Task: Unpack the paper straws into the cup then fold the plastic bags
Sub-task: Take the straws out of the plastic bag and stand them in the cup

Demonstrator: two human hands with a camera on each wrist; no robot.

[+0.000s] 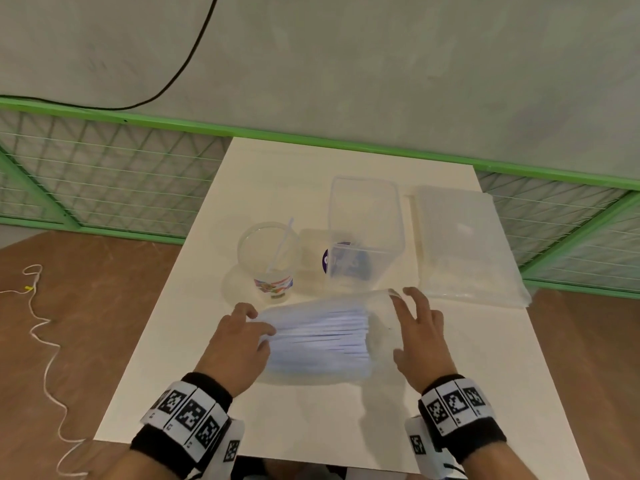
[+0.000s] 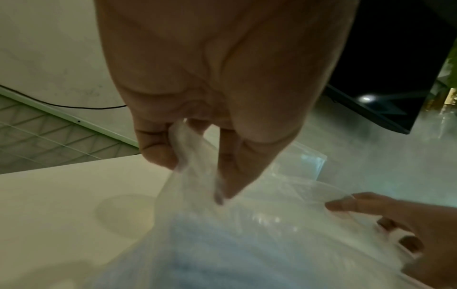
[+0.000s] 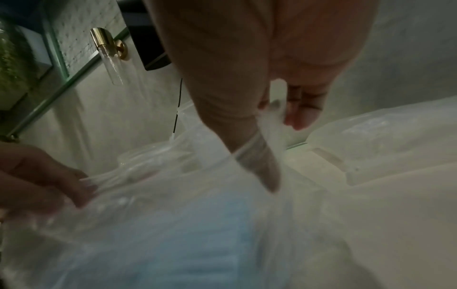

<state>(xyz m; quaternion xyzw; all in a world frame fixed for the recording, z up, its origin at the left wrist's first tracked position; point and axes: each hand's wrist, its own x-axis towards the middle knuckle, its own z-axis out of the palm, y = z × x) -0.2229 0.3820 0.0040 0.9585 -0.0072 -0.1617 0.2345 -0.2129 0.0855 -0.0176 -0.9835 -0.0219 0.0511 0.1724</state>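
Note:
A clear plastic bag of white paper straws [image 1: 318, 337] lies on the white table [image 1: 311, 420] between my hands. My left hand [image 1: 258, 323] pinches the bag's left edge; in the left wrist view the plastic [image 2: 190, 156] is bunched between thumb and fingers. My right hand [image 1: 398, 317] pinches the bag's right end, and the film [image 3: 272, 125] is gathered between its thumb and fingertips. Just behind the bag stands a clear cup [image 1: 268, 258] with a printed base, holding one straw [image 1: 282, 244].
A tall clear plastic container [image 1: 365, 230] stands right of the cup, with a flat stack of clear plastic bags [image 1: 464, 244] further right. A green mesh fence [image 1: 104, 174] runs behind the table. A white cord [image 1: 45, 341] lies on the brown floor at left.

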